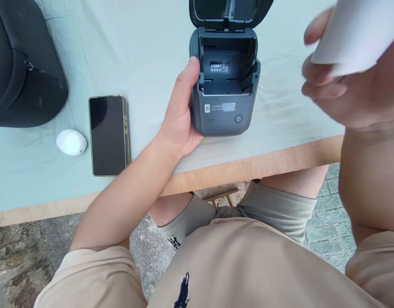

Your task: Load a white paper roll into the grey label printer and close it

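Note:
A dark grey portable label printer (225, 113) lies on the cloth near the table's front edge, its black lid (227, 10) swung up at the far side. Inside the open compartment, a small printed label shows and no roll is seen. My left hand (182, 107) grips the printer's left side, thumb along the upper edge and fingers hidden beneath. Up at the right, well apart from the printer, my right hand (354, 92) is closed around a white paper roll (360, 34). That roll is partly cut off by the frame's top, and the hand is slightly blurred.
Left of my forearm lie a smartphone (107, 134) with a dark screen and a small white earbud case (71, 142). A black zippered bag (20, 68) stands at the far left. The table's bare wooden edge (248, 171) runs just above my lap.

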### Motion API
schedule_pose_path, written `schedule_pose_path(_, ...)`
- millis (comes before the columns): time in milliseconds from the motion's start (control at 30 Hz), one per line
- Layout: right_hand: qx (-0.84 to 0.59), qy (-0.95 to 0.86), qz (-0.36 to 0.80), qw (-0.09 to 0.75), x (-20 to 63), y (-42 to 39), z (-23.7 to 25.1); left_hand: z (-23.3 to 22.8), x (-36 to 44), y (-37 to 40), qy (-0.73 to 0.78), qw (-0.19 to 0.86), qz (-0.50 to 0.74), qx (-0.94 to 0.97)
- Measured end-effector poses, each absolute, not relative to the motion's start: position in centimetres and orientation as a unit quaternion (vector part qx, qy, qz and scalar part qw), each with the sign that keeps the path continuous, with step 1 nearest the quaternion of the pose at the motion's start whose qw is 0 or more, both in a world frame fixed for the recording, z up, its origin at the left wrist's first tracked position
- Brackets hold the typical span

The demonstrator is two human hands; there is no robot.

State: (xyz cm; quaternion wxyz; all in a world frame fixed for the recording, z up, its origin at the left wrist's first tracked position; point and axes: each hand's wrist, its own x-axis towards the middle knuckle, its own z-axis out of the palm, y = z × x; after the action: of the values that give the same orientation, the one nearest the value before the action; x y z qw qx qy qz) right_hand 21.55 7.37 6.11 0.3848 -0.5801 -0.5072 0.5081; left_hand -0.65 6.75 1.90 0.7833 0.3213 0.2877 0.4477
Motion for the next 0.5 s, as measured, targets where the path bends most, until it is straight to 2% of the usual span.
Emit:
schedule_pose_path(100,-0.598,-0.430,0.499,0.458,20.5,6.4,4.4,2.1,-0.5,6.7,0.288,0.783,0.444,0.328)
schedule_pose_path(167,-0.593,-0.452,0.458,0.485,20.1,5.9,3.6,2.2,-0.5,6.7,0.287,0.779,0.450,0.330)
schedule_pose_path(233,-0.575,-0.562,0.392,0.448,20.2,5.4,3.3,2.3,-0.5,6.7,0.292,0.776,0.450,0.332)
schedule_pose_path(367,-0.544,-0.735,0.188,0.358,20.9,4.9,3.0,2.1,-0.6,6.7,0.293,0.777,0.441,0.340)
schedule_pose_path(433,-0.551,-0.747,0.159,0.336,21.0,4.7,2.8,2.0,-0.7,6.7,0.288,0.778,0.437,0.347)
schedule_pose_path(500,-0.598,-0.732,0.166,0.280,21.0,4.5,2.6,2.0,-0.8,6.7,0.291,0.776,0.435,0.352)
